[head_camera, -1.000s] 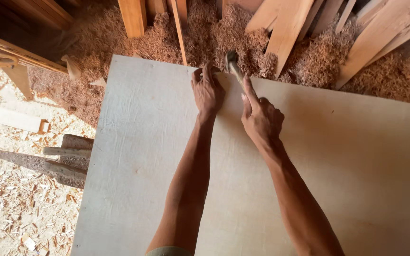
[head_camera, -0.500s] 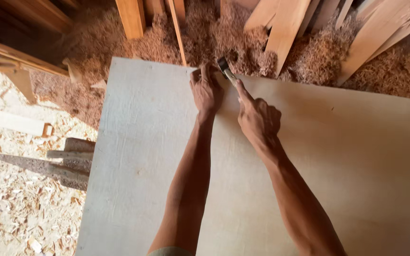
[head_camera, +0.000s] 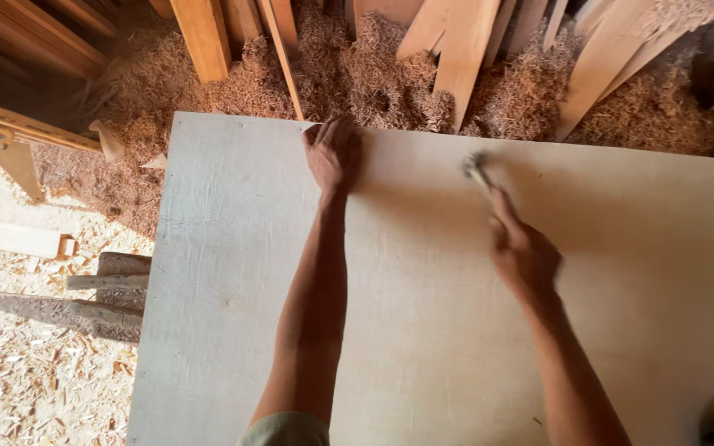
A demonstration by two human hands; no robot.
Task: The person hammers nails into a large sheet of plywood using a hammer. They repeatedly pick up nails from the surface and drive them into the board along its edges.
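Note:
A large pale plywood sheet (head_camera: 233,272) lies flat and fills most of the view. My left hand (head_camera: 334,153) rests on it near its far edge, fingers bent at the edge. My right hand (head_camera: 522,252) grips the handle of a hammer (head_camera: 478,170), whose blurred head hangs just above the sheet to the right of my left hand. The two hands are well apart.
Beyond the sheet's far edge lie heaps of wood shavings (head_camera: 373,74) and several leaning planks (head_camera: 456,41). On the left, the floor is strewn with chips, a short wooden block (head_camera: 14,239) and rough timber pieces (head_camera: 101,289).
My right hand has swung the hammer to the right and away from my left hand. The left hand has stayed at the sheet's far edge.

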